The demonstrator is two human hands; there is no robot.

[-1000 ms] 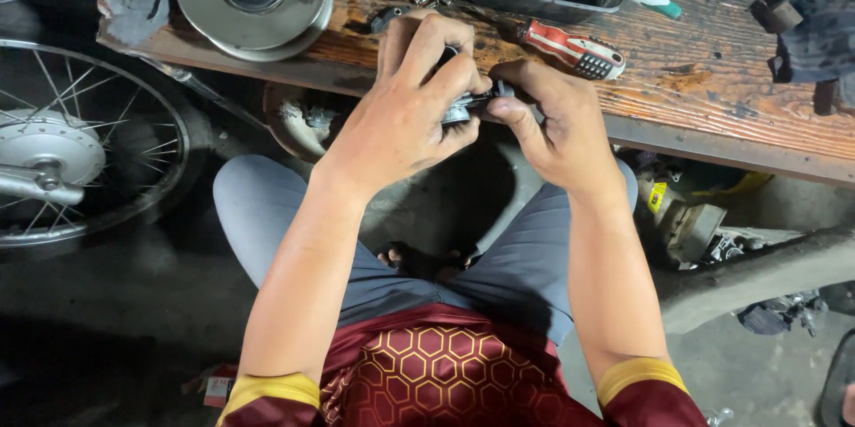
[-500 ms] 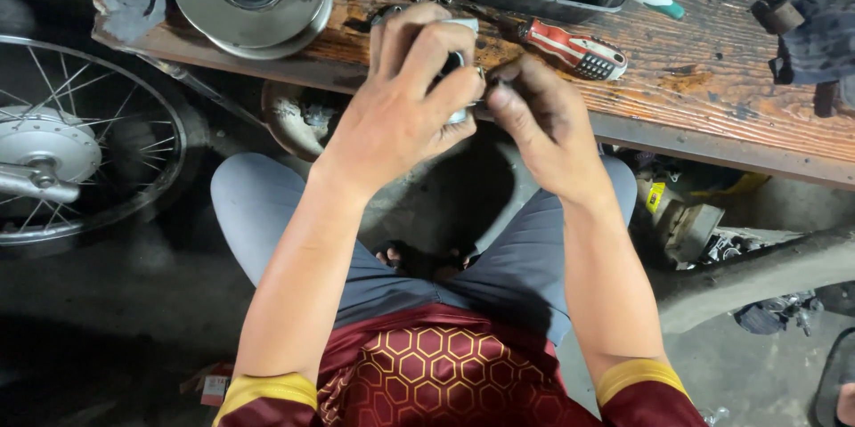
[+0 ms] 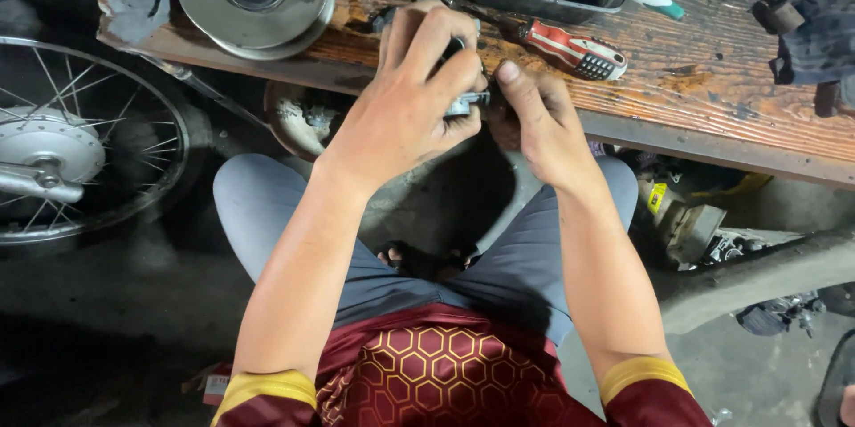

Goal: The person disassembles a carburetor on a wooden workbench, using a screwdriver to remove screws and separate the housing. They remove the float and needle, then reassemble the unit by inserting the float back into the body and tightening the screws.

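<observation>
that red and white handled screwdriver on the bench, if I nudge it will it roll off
Probably not far. The screwdriver lies flat on the rough wooden bench, and its ribbed, chunky handle would likely resist rolling. It looks stiff and fairly light, so a nudge should slide or pivot it. It sits close to the right hand, back from the bench's edge.

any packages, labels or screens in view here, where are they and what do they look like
Yellow and black label: on a boxy part under the wooden bench, right of the right knee.
Small white and red carton: on the floor by the left elbow, partly hidden.
No screens or signs.
</observation>
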